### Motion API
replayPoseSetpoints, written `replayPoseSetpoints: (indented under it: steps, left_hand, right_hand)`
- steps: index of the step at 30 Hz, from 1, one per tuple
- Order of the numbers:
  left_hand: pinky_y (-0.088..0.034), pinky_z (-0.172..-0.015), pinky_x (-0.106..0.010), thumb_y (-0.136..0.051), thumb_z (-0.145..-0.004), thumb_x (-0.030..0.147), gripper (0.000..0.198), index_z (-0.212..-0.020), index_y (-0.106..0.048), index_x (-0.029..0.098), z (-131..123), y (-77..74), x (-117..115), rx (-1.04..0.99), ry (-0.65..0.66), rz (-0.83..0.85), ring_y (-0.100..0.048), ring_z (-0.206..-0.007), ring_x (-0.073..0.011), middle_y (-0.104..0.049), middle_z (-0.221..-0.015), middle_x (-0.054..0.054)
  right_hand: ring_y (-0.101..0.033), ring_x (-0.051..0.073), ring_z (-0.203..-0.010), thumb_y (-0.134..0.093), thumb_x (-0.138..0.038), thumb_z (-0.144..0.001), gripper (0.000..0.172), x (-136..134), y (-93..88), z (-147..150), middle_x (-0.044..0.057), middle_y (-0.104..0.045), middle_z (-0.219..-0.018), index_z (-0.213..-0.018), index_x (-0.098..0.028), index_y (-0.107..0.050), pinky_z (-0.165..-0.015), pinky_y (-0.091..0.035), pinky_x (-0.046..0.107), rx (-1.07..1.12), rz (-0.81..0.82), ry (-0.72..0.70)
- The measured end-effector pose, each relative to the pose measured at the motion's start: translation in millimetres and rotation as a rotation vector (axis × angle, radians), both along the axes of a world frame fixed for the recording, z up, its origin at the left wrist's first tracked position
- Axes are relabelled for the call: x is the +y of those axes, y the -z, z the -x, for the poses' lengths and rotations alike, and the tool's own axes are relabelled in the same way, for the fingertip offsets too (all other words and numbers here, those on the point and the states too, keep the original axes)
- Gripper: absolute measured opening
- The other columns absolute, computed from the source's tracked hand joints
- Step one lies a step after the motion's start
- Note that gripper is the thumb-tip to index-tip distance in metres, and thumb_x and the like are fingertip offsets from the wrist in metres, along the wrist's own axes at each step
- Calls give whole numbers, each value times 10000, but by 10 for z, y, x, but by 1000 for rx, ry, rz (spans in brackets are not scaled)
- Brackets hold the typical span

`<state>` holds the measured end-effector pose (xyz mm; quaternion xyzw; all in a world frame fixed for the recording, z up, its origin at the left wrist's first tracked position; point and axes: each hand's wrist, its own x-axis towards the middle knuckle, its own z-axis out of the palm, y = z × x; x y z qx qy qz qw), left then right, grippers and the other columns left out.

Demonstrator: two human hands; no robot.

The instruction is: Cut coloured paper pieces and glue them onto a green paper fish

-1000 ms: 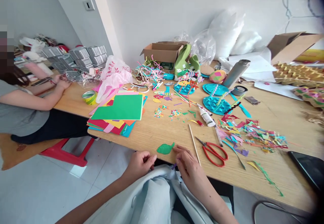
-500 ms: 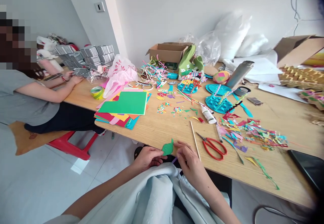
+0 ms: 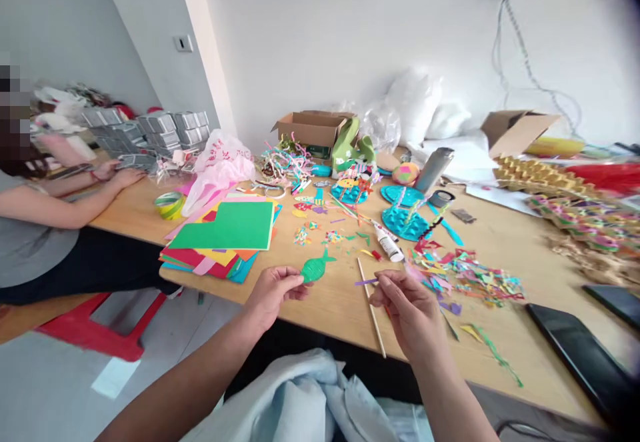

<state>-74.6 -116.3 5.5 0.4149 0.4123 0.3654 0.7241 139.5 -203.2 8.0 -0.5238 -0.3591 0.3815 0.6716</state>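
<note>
Pinched between the thumb and fingers of my left hand [image 3: 276, 295] is a green paper fish [image 3: 314, 269], its tail pointing up and right. My right hand [image 3: 407, 305] grips a thin purple paper strip [image 3: 367, 283] by one end, the other end sticking out to the left. Beneath that strip a wooden stick [image 3: 373, 315] lies on the table. A white glue bottle [image 3: 389, 243] rests just beyond my right hand. The red scissors are mostly hidden behind this hand. Small paper fish [image 3: 303, 207] lie farther back.
Coloured paper sheets [image 3: 230, 225] are stacked at the left, near yellow tape [image 3: 169, 206]. Paper scraps [image 3: 465, 275] spread to the right, before a phone [image 3: 570, 349]. A metal flask [image 3: 435, 170] stands behind blue painted pieces [image 3: 405, 221]. A person [image 3: 37, 229] sits at the left.
Both hands have risen from the table edge and moved apart. The whole green fish now shows, and the purple strip has come up in my right hand. The view has swung right.
</note>
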Motion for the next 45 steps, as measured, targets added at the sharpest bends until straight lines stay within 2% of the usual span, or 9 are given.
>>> replayPoseSetpoints:
  steps: [4,9,13,20,25,32,38,42,45]
  left_hand:
    - [-521,-627,-277,-757,-588,265,279,-772,-608,117,-275,-137,530,-87,5,-42,-672,-607,-164,-730,-753,-118]
    - [-526,-590,-250,-719,-608,205,195,-740,-601,123,-553,-119,1153,-147,-59,-47,-674,-596,-156,-730,-738,-106]
    - [-518,-579,-241,-706,-602,206,164,-685,-589,127,-603,-26,1434,-175,-132,-63,-663,-576,-145,-720,-697,-90]
    - [-513,-633,-260,-724,-571,253,228,-721,-607,127,-593,127,1485,-210,-126,-48,-665,-612,-147,-714,-687,-63]
    - [-507,-639,-275,-723,-571,256,241,-737,-605,127,-658,169,1436,-194,-89,-38,-666,-620,-161,-709,-683,-63]
    - [-514,-616,-262,-750,-560,249,235,-706,-625,113,-716,211,1294,-175,-60,-25,-645,-582,-144,-704,-667,-71]
    - [-523,-597,-249,-740,-582,229,235,-742,-618,107,-706,168,1314,-264,-44,23,-675,-617,-168,-705,-693,-83]
    - [-554,-668,-315,-731,-588,204,247,-758,-564,144,-579,87,1411,-369,-100,91,-709,-683,-233,-696,-696,-45]
    - [-560,-692,-352,-717,-592,188,247,-763,-543,152,-527,47,1432,-375,-82,106,-715,-705,-270,-686,-687,-34]
  right_hand:
    - [-648,160,-619,-782,-377,-656,262,420,-200,-56,20,-674,-668,-773,-181,-654,-625,-551,320,139,-63,-17]
    - [-617,125,-531,-778,-358,-647,254,1024,-413,-101,3,-668,-639,-748,-175,-632,-548,-530,272,162,-116,5]
    - [-628,135,-534,-703,-381,-735,222,1091,-431,-97,-4,-667,-627,-818,-198,-610,-558,-537,274,14,-115,88]
    - [-711,198,-769,-572,-217,-851,147,36,303,43,48,-740,-861,-979,-242,-639,-676,-574,278,-938,8,178]
    - [-713,185,-809,-515,-208,-890,177,-255,626,70,60,-736,-921,-1017,-232,-635,-691,-575,235,-911,55,80]
    - [-698,172,-804,-527,-289,-898,130,48,465,-310,47,-724,-869,-943,-225,-631,-699,-560,228,-843,113,150]
    - [-674,163,-721,-551,-229,-880,92,890,59,-52,28,-696,-777,-934,-217,-624,-642,-525,250,-897,-136,210]
    - [-653,171,-767,-560,-128,-856,147,1374,128,141,37,-687,-827,-952,-219,-623,-693,-507,289,-1030,-337,236]
    - [-644,173,-802,-558,-67,-842,256,1471,287,152,49,-680,-879,-1030,-228,-621,-706,-505,296,-1103,-414,227]
